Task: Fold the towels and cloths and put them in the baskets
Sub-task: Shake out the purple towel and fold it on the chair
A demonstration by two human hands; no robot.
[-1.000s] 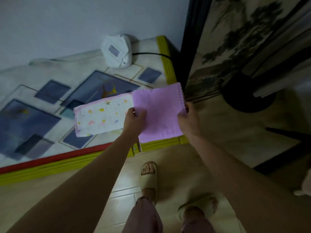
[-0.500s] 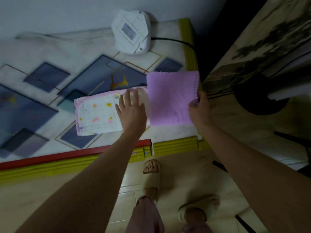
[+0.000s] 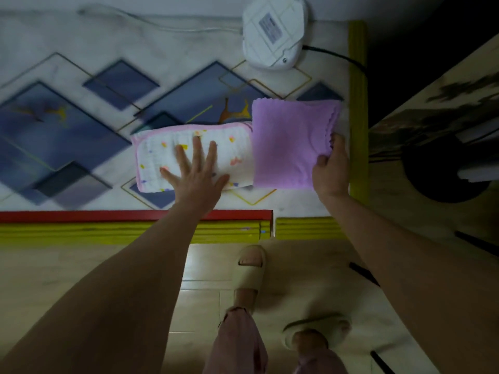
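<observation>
A folded purple cloth (image 3: 286,144) lies on the patterned table (image 3: 81,136) near its right edge. My right hand (image 3: 330,168) grips that cloth at its lower right corner. Just left of it lies a folded white cloth with coloured dots and a pink hem (image 3: 162,152), its right end tucked under the purple one. My left hand (image 3: 197,171) rests flat on the white cloth with fingers spread. No basket is in view.
A white round device (image 3: 272,31) with a black cable stands at the table's far right. Red and yellow strips (image 3: 135,225) edge the table's front, a yellow strip its right side. A dark round base (image 3: 442,174) stands on the floor at right. My sandalled feet are below.
The purple cloth went from held up in both hands down onto the table. My left hand let go of it and moved left onto the dotted white cloth.
</observation>
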